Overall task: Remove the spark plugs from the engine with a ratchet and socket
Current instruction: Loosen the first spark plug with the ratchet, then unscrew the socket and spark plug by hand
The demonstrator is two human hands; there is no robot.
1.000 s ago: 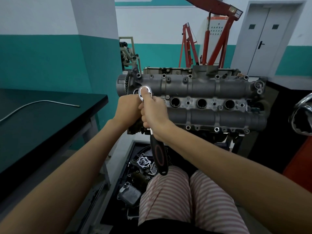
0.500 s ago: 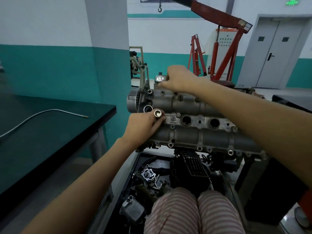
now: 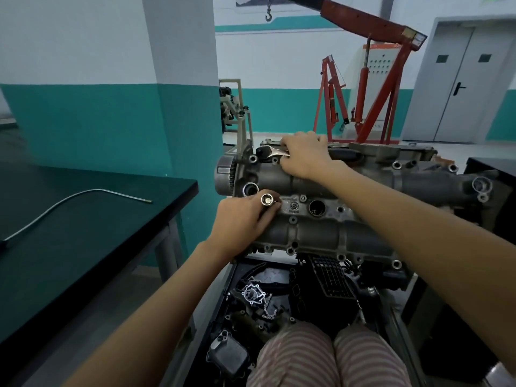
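Note:
The grey engine head [image 3: 321, 236] stands in front of me on a stand. My left hand [image 3: 243, 219] pinches the chrome socket [image 3: 266, 200], which stands upright in the leftmost spark plug well. Beside it to the right, another well [image 3: 317, 208] is uncovered. My right hand [image 3: 304, 155] reaches over to the far top edge of the engine and holds the ratchet [image 3: 268, 150] lying there. Its chrome head points left and its black handle [image 3: 346, 155] sticks out to the right of the hand. No spark plug is visible.
A black table [image 3: 97, 233] on my left carries a bent metal tube [image 3: 83, 194]. Under the engine a tray [image 3: 251, 297] holds loose engine parts. A red engine crane [image 3: 363, 79] and a grey door [image 3: 460, 79] stand behind. My striped trouser legs are at the bottom.
The ratchet came off the socket: my right hand carried it to the far top of the engine and lowered it there. My left hand stayed on the socket in the well.

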